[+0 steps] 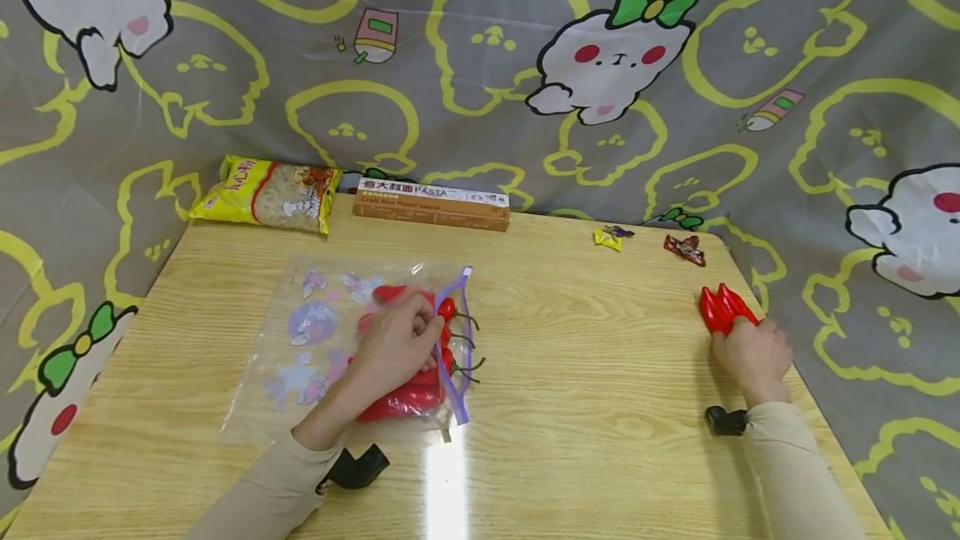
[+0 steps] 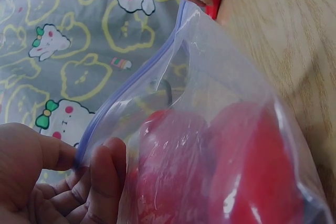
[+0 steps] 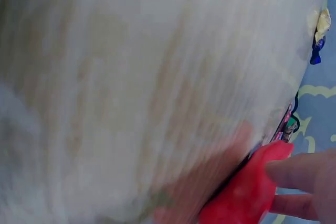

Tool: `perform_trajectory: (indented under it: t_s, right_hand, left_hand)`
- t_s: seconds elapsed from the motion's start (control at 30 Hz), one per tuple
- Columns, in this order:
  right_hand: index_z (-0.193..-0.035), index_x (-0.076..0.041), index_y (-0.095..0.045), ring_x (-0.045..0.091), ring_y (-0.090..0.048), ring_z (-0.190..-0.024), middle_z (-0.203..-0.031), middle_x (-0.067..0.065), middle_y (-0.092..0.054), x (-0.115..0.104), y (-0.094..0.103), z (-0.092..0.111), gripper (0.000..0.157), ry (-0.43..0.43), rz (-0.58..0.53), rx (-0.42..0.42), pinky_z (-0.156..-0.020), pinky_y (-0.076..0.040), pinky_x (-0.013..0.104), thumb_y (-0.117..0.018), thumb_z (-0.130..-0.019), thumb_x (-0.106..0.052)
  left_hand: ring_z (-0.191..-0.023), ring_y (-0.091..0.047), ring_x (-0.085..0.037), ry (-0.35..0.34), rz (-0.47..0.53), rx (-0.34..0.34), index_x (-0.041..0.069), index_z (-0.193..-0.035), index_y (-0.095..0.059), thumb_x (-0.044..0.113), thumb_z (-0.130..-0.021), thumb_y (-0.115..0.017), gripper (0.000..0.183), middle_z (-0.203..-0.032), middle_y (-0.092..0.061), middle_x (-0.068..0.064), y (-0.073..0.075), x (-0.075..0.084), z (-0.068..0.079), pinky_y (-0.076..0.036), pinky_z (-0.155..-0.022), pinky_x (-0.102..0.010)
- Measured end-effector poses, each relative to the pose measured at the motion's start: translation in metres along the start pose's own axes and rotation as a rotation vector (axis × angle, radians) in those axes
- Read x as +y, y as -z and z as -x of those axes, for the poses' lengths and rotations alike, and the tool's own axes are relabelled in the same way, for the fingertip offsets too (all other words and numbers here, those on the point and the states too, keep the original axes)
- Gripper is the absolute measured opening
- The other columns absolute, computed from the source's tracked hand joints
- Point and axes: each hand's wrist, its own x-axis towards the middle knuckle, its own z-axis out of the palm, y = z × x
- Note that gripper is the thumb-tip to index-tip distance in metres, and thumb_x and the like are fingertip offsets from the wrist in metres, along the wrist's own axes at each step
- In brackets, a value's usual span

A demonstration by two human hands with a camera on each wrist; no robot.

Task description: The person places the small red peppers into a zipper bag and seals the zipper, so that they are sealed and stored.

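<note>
A clear zip bag [image 1: 262, 365] with a purple zip edge lies on the table, several red peppers [image 1: 405, 401] inside and their green stems poking out at the mouth. My left hand [image 1: 397, 340] pinches the zip edge between thumb and fingers; the left wrist view shows the purple strip [image 2: 113, 106] in that pinch and the mouth parted. Far to the right, my right hand [image 1: 752, 354] grips red peppers [image 1: 723, 307] from the near side, their pointed tips facing away. In the right wrist view, fingers [image 3: 299, 171] lie against a red pepper [image 3: 241, 192].
Along the back edge stand a yellow food packet [image 1: 262, 194] and a long pasta box [image 1: 431, 205]. Small wrapped sweets, one yellow [image 1: 608, 240] and one dark red [image 1: 685, 249], lie at the back right. A patterned cloth [image 1: 480, 65] hangs behind and beside the wooden table [image 1: 585, 407].
</note>
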Motion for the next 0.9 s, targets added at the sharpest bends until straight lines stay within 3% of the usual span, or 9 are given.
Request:
perform_trajectory:
  t_s: [0.13,0.23,0.4,0.53,0.7,0.9]
  right_hand:
    - [-0.087,0.01,-0.052,0.053,-0.047,-0.064,-0.075,0.038,-0.046,-0.002,0.004,0.0,0.025,0.034,-0.004,0.022,-0.048,-0.036,0.052,-0.055,-0.076,-0.013]
    - [-0.088,0.008,-0.05,0.051,-0.049,-0.061,-0.074,0.037,-0.05,-0.007,0.007,0.002,0.027,0.059,0.005,0.031,-0.048,-0.036,0.05,-0.058,-0.074,-0.014]
    - [-0.106,0.007,-0.05,0.047,-0.052,-0.075,-0.091,0.034,-0.051,-0.045,0.017,0.009,0.04,0.121,-0.114,0.053,-0.057,-0.04,0.051,-0.059,-0.078,-0.021]
    - [-0.12,0.003,-0.051,0.039,-0.053,-0.087,-0.105,0.026,-0.052,-0.097,0.032,0.024,0.041,0.318,-0.323,0.031,-0.067,-0.044,0.048,-0.059,-0.085,-0.018]
    - [-0.121,-0.004,-0.055,0.024,-0.06,-0.091,-0.11,0.014,-0.06,-0.163,0.05,0.054,0.038,0.63,-0.514,-0.023,-0.069,-0.052,0.039,-0.064,-0.086,-0.017]
    - [-0.112,-0.009,-0.061,0.01,-0.059,-0.078,-0.101,0.003,-0.065,-0.225,0.059,0.081,0.035,0.812,-0.547,-0.032,-0.065,-0.052,0.029,-0.072,-0.08,-0.019]
  left_hand:
    - [-0.046,-0.059,-0.013,-0.004,0.005,0.008,0.01,-0.084,-0.052,0.016,-0.09,-0.055,0.009,-0.061,-0.058,-0.002,0.0,0.0,0.0,-0.049,-0.042,-0.027]
    - [-0.046,-0.059,-0.013,-0.007,0.006,0.004,0.009,-0.085,-0.052,0.016,-0.09,-0.055,0.008,-0.061,-0.057,-0.002,-0.001,0.0,0.0,-0.049,-0.042,-0.027]
    - [-0.047,-0.059,-0.013,-0.01,-0.006,-0.001,0.009,-0.086,-0.053,0.017,-0.091,-0.054,0.009,-0.061,-0.057,-0.002,0.0,0.0,0.0,-0.049,-0.042,-0.027]
    - [-0.046,-0.059,-0.012,-0.012,-0.013,0.003,0.01,-0.086,-0.052,0.017,-0.091,-0.054,0.009,-0.061,-0.057,-0.002,0.0,0.0,-0.001,-0.049,-0.043,-0.027]
    - [-0.046,-0.058,-0.013,-0.02,-0.008,0.004,0.008,-0.085,-0.052,0.014,-0.091,-0.055,0.009,-0.061,-0.057,-0.003,0.0,0.001,-0.002,-0.049,-0.043,-0.026]
    - [-0.046,-0.058,-0.013,-0.031,-0.007,0.003,0.009,-0.083,-0.052,0.014,-0.09,-0.055,0.01,-0.061,-0.057,-0.002,-0.001,0.001,0.0,-0.049,-0.042,-0.027]
